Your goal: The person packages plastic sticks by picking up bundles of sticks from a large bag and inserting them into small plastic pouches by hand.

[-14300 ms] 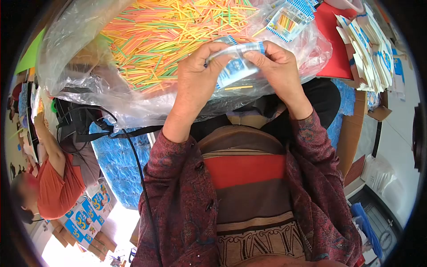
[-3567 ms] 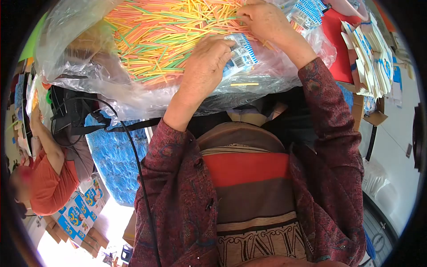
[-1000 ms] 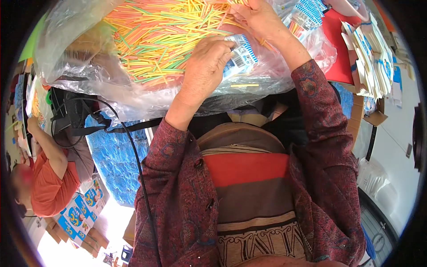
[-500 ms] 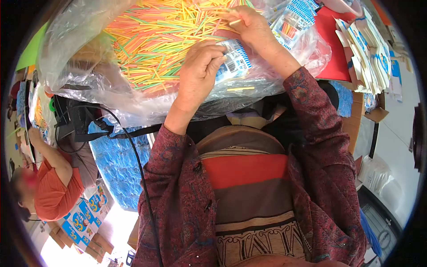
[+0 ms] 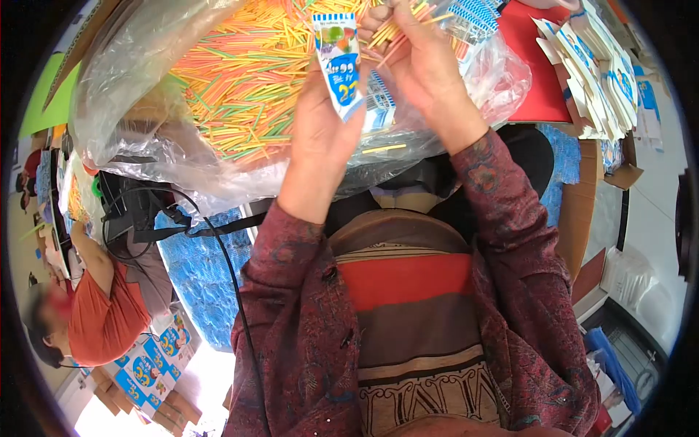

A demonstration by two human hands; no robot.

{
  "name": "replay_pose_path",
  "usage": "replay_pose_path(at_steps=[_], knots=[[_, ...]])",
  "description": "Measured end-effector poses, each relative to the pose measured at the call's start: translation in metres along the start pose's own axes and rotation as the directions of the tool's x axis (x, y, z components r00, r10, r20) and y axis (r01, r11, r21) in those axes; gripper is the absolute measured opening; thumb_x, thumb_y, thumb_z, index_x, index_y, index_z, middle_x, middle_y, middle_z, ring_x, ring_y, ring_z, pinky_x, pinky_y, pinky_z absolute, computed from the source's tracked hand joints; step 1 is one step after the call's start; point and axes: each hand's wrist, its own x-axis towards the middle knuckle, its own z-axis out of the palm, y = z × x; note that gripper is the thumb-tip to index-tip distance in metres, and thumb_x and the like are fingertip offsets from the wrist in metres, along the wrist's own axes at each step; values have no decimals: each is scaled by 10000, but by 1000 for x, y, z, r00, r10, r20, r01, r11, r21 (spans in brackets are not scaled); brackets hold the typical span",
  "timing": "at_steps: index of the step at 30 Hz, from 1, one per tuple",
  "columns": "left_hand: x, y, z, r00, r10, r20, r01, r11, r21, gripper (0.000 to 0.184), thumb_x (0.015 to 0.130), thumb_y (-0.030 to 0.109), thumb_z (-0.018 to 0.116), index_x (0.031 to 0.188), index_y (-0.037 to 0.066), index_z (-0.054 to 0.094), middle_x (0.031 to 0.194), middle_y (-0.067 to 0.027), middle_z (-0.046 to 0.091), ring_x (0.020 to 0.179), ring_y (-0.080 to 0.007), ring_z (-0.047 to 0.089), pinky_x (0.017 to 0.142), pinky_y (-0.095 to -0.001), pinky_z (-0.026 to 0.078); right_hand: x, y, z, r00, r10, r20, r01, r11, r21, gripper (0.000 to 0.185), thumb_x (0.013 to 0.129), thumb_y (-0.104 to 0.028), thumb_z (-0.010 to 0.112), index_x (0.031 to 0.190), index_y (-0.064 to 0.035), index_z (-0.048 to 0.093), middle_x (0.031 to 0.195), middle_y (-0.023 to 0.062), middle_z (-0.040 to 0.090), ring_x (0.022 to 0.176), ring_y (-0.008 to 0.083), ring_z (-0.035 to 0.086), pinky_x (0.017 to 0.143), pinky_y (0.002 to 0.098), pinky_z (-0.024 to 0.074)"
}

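Note:
My left hand [image 5: 320, 127] holds up a small printed packet [image 5: 340, 69], blue and white with fruit pictures and a striped top edge. The fingers are mostly hidden behind it. To its right, my right hand [image 5: 429, 73] is closed around a small bunch of thin coloured sticks [image 5: 397, 33], yellow and pink. Beneath both hands spreads a large heap of loose sticks [image 5: 247, 80] in yellow, orange, pink and green, lying on clear plastic sheeting [image 5: 124, 95]. More packets [image 5: 380, 102] lie between my hands, partly covered by them.
Striped packets [image 5: 473, 22] lie at the upper right. Flattened printed cartons [image 5: 593, 73] are stacked on the red surface [image 5: 535, 65]. A single yellow stick [image 5: 384, 148] rests on the near plastic. A black cable [image 5: 229, 269] hangs over my left side. Another person [image 5: 109, 313] sits at left.
The left hand has turned and lifted a packet upright, its printed front now showing. My right hand has come nearer from the heap, with a bunch of sticks now visible in it.

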Motion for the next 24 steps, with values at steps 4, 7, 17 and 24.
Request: replay_pose_path(at_steps=[4,7,17,24], knots=[[7,-20,11,1000,2,-3,-3,985,-175,285,959,145,508,1220,37,543,1144,-44,630,1013,-150,595,922,-307,449,-6,19,9,987,-78,-140,52,982,-182,186,1012,-253,520,1006,-75,574,833,24,617,761,108,612,683,239,509],[9,-21,16,999,46,-5,-47,987,-152,312,957,175,517,1236,39,543,1171,-38,626,1075,-148,576,967,-313,422,-3,35,-3,972,-230,-39,224,969,-108,180,1010,-249,528,1013,-75,576,837,12,614,750,89,598,671,223,491],[4,10,-1,995,83,47,-86,995,53,171,988,136,498,1123,60,572,1191,-67,619,1059,-159,589,940,-312,454,-5,11,-32,980,-84,181,163,858,-487,236,1011,-239,532,985,-19,615,817,-13,602,748,77,549,710,240,463],[1,19,26,975,131,182,-196,893,406,57,990,99,527,984,61,568,1073,-57,659,939,-125,615,838,-269,487,-32,1,-23,959,211,190,27,599,-800,220,1002,-231,538,994,-28,624,805,-6,616,719,78,562,682,239,467]])
